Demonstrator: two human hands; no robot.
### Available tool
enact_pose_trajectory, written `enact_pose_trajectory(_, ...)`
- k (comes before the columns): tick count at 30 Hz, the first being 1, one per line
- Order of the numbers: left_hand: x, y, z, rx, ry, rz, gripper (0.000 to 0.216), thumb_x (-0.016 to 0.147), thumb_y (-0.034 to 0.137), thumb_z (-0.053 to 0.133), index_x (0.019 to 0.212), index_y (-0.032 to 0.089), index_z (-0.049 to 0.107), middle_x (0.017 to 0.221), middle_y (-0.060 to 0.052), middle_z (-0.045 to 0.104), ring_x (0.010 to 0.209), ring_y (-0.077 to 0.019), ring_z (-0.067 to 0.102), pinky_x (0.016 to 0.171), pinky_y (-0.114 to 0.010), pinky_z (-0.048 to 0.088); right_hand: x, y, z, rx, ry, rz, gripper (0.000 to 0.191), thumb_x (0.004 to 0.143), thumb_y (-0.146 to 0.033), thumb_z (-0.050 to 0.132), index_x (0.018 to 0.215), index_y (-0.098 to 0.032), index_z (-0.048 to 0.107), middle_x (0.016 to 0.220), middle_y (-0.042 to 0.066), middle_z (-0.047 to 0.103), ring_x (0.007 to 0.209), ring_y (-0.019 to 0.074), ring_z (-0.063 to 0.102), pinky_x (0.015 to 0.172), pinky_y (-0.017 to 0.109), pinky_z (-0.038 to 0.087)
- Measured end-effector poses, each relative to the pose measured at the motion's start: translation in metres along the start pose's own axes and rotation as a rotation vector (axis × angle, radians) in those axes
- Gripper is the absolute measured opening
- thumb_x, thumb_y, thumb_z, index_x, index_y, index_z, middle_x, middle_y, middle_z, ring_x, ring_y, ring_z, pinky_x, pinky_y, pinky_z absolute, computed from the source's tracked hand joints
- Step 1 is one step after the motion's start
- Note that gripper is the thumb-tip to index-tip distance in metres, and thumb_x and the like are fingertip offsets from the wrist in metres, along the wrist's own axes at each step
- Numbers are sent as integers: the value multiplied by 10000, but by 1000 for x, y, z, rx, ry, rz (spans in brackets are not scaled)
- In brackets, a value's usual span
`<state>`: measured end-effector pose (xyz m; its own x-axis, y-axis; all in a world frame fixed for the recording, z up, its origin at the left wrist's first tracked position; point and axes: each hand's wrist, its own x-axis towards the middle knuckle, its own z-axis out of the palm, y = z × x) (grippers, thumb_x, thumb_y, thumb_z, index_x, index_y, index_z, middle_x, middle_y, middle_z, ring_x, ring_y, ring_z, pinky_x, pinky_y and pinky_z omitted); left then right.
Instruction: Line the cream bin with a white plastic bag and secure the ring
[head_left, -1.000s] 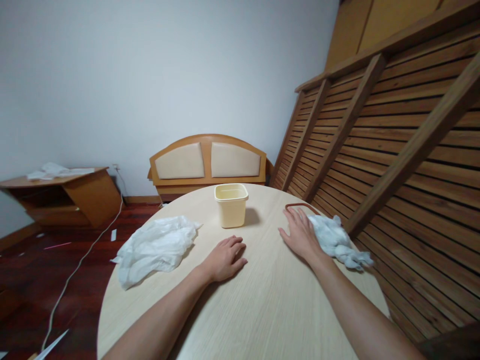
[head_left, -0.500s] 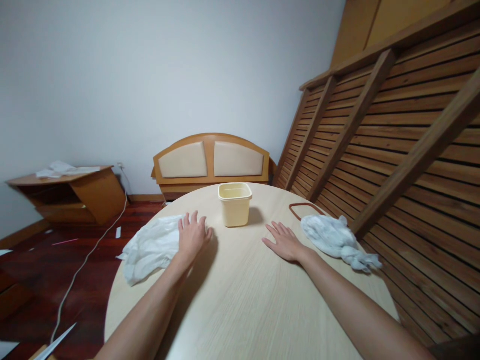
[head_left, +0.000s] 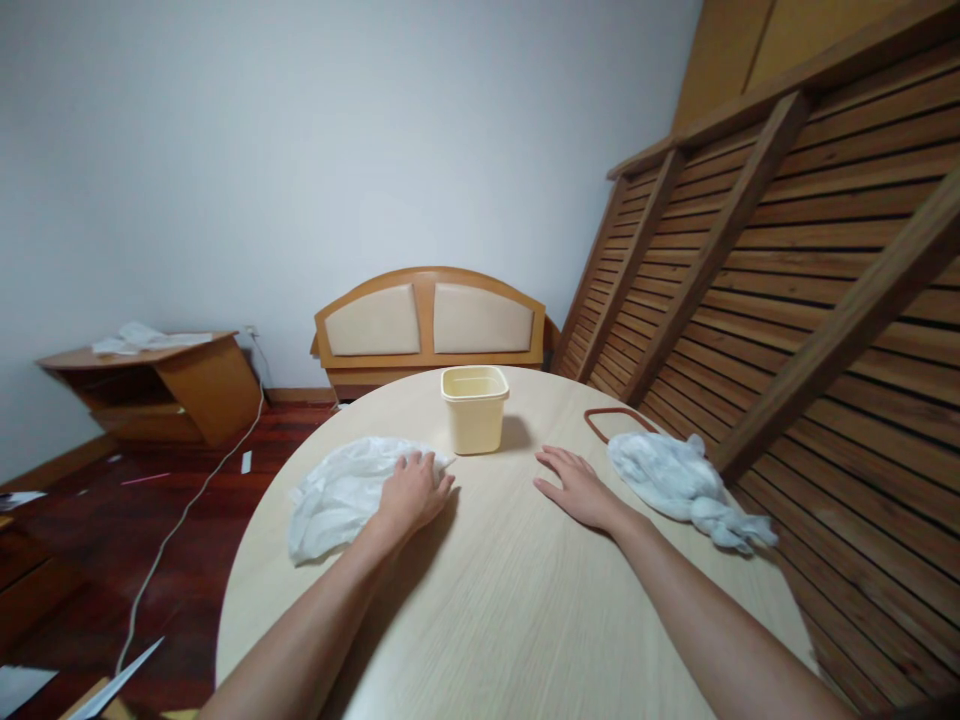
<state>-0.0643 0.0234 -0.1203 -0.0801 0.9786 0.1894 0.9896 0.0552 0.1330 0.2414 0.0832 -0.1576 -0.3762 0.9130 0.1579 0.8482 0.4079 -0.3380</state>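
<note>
White plastic bag [head_left: 337,490] lies under and left of L hand [head_left: 414,490], which is half-curled, grip unclear, while R hand [head_left: 576,490] is loosely spread w/ nothing held; step is prob. grasping bag, next needing firm pinch.

Location: room in home, bedroom type. Indicators: padded headboard [head_left: 424,312] before plain pale wall [head_left: 360,130]; large slatted wooden frame [head_left: 716,245] tilted at right, resembling bed base; low wooden cabinet [head_left: 210,385] at left; dark-red wood floor [head_left: 90,560] with loose papers [head_left: 22,688], pale cord [head_left: 156,568].
</note>
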Motion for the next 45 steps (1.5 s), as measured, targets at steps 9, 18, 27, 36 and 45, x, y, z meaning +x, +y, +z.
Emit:
enact_pose_trajectory(9,-34,61,-26,-413,-36,250,478,1031,493,342,1313,203,598,1296,-112,697,1157,-295,676,976,-413,514,-14,-44,-23,289,50,-448,585,846,-391,726,1387,-226,574,1426,126,576,1358,268,504,1158,489,400)
enact_pose_trajectory(18,-15,35,-24,-156,59,223,345,920,322,582,1239,200,633,1326,-142,650,1214,-336,607,1036,-473,472,-10,-36,-15,218,34,-455,273,873,-280,707,1139,-226,736,1237,89,711,1266,263,571,1111,445,439)
enact_pose_trajectory(27,-11,27,-23,-331,-25,160,281,877,197,628,1155,218,656,1208,-95,706,1073,-277,692,909,-368,522,-6,-21,-24,152,187,-296,213,948,-264,578,1064,-202,745,1103,93,759,1092,258,661,999,436,487)
enact_pose_trajectory(36,-14,38,-29,-689,48,496,165,905,226,612,1052,215,685,1076,-52,764,1005,-222,709,909,-322,528,-14,-56,-21,265,246,-385,588,911,-343,662,1458,-246,472,1384,99,625,1267,249,580,1092,456,437)
enact_pose_trajectory(45,-23,43,-40,-816,-75,606,218,938,332,606,1093,197,679,1036,-55,765,940,-193,711,863,-310,543,-13,-52,-27,218,252,-502,168,908,-178,591,1022,-239,700,1351,85,645,1247,251,603,1055,459,461)
